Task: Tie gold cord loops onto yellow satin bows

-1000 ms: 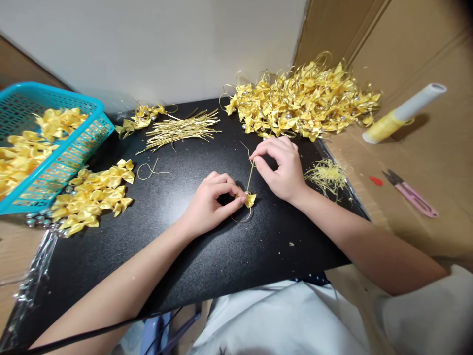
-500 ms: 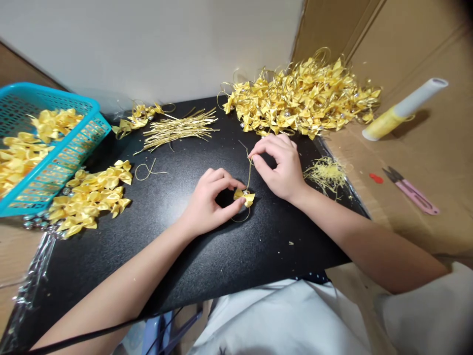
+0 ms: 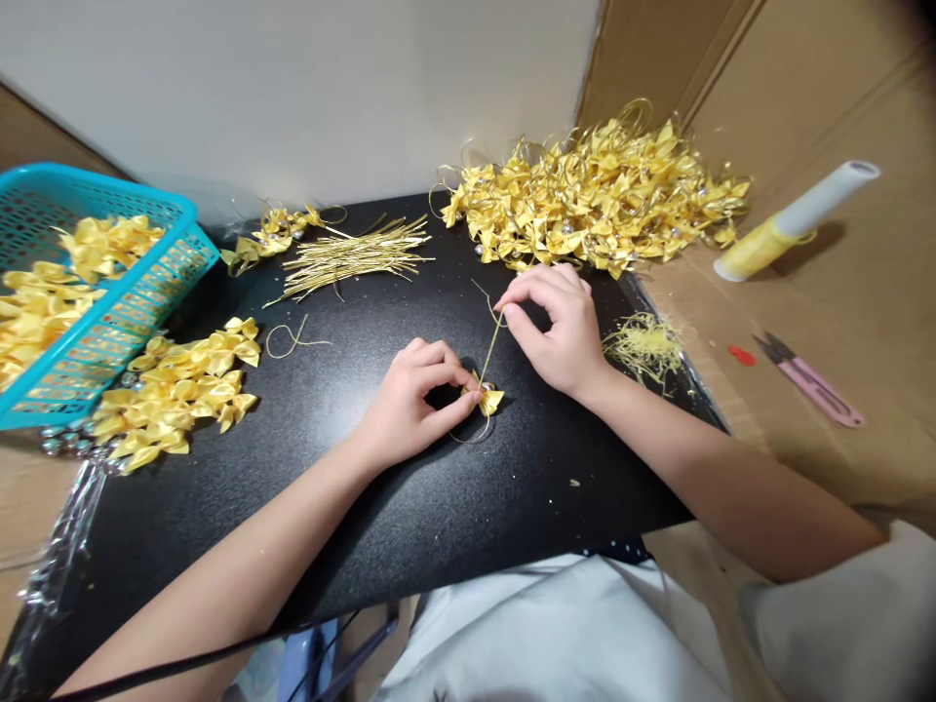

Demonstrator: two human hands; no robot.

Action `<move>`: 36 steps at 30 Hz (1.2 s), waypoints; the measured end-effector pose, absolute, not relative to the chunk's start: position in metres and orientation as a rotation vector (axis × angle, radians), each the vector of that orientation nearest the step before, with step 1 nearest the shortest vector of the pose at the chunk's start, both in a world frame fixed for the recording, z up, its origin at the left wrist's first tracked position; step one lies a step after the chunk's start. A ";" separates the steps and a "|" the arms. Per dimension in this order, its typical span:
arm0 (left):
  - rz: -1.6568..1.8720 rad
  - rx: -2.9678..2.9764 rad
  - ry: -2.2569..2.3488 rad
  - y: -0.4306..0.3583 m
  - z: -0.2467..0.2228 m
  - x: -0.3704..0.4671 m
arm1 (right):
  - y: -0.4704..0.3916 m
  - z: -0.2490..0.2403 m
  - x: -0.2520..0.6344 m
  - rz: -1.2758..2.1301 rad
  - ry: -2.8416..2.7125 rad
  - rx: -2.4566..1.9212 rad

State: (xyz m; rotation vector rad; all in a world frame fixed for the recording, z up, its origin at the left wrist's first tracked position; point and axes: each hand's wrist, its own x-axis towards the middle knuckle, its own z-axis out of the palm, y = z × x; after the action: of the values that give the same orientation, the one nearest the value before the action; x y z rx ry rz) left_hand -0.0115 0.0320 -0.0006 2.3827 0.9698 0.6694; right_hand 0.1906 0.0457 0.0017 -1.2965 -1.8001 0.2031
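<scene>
My left hand [image 3: 420, 395] pinches a small yellow ribbon bow [image 3: 489, 401] between thumb and forefinger, low over the black tabletop [image 3: 409, 517]. Part of the bow is hidden behind the fingertips. A thin gold cord [image 3: 493, 346] runs up from the bow to my right hand [image 3: 552, 317], which grips it between thumb and forefinger. Between the two hands the cord looks straight and taut. Its loose end sticks out past the right fingertips, and a thin loop of cord curves below the bow.
A blue basket [image 3: 182, 210] of yellow bows stands left, with more bows [image 3: 179, 390] and silver bells beside it. Gold cords [image 3: 358, 255] lie at the back. A heap of finished-looking bows [image 3: 600, 200] sits back right, near cord scraps [image 3: 647, 343], pink snips [image 3: 811, 382] and a thread tube [image 3: 797, 224].
The cord now slants and looks straighter between my hands. My left fingertips have shifted slightly over the bow, covering more of it. My right hand has barely moved.
</scene>
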 end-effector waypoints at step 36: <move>0.668 2.377 0.975 0.032 0.000 -0.014 | 0.047 0.005 0.198 0.104 -1.811 -1.372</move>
State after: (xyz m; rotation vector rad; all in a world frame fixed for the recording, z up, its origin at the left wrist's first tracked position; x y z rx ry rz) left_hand -0.0140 0.0323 -0.0002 2.3771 0.9751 0.6684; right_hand 0.1983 0.0470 0.0050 -1.3716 -1.8114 0.1039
